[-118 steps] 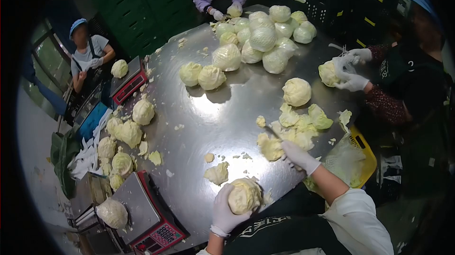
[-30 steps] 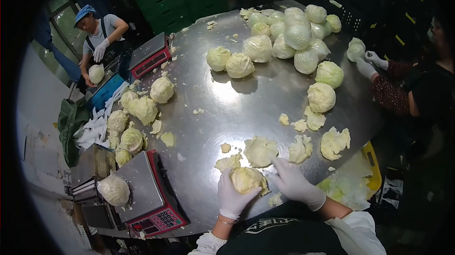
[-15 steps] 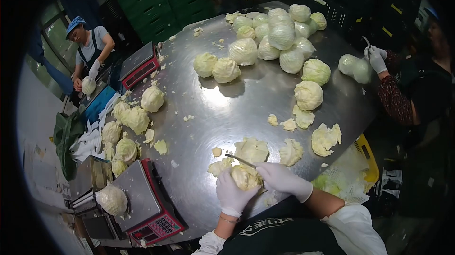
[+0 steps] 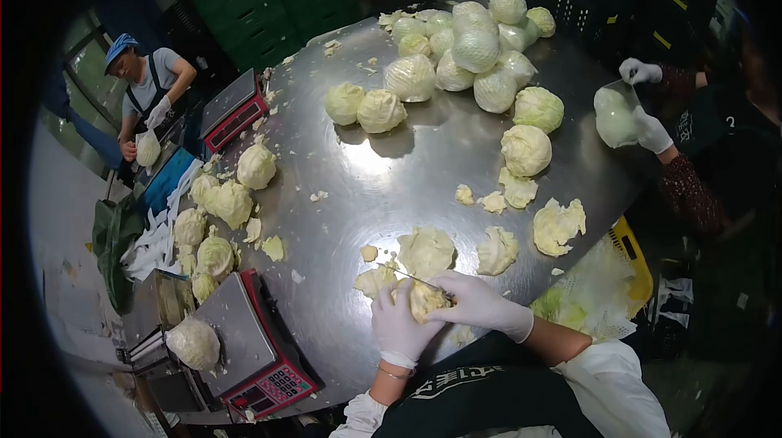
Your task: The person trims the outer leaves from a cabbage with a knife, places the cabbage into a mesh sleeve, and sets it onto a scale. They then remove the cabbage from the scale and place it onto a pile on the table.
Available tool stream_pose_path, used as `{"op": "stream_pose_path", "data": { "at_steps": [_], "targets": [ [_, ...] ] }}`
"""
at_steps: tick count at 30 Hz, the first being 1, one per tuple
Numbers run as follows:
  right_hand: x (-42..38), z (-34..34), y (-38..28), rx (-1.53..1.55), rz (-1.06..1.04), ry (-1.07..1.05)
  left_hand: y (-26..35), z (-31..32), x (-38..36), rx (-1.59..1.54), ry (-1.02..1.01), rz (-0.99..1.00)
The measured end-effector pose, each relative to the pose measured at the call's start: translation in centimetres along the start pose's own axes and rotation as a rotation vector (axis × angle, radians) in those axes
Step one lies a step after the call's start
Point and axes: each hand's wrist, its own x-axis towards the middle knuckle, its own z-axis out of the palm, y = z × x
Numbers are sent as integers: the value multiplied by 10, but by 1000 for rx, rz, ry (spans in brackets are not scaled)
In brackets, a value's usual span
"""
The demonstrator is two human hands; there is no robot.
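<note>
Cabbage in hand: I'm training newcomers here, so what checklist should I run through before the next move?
1. Left hand steadying the cabbage: ok.
2. Knife held in the right hand: ok.
3. White gloves on both hands: ok.
4. Knife clear of the left fingers: cannot tell; they look close together.
5. Table around the cabbage free of loose leaves: not ok; some lie just beyond it.

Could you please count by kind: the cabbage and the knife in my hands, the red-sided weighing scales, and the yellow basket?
Cabbage in hand: 1
Knife: 1
Red-sided weighing scales: 2
Yellow basket: 1
Total: 5
</note>
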Motion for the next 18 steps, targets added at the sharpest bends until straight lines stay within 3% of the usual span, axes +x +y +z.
{"op": "stream_pose_path", "data": {
  "at_steps": [1, 2, 3, 5, 7, 8, 10, 11, 15, 18],
  "targets": [
    [-1, 4, 6, -34, -104, 72, -1, 2, 0, 6, 11, -6],
    [-2, 3, 15, -23, 82, 86, -3, 1, -2, 7, 2, -2],
    [-1, -3, 17, -19, 89, 88, -2, -4, -6, -33, -14, 8],
    [4, -18, 30, 270, 528, 219, -11, -9, -10, -71, -26, 16],
    [4, -32, 80, 498, 572, 396, -29, -10, -25, -220, 35, 38],
    [1, -45, 81, 501, 577, 389, -35, -16, -33, -217, 32, 30],
    [-4, -67, 61, -51, 349, 406, -44, -28, -44, -184, -56, 28],
    [-6, -63, 44, -49, 355, 394, -44, -28, -49, -184, -60, 14],
    [8, -8, -16, -52, 150, -154, -32, -20, -53, -53, -53, 45],
    [23, 21, -22, -140, 109, -323, -24, -16, -53, 73, -11, 171]
  ]
}}
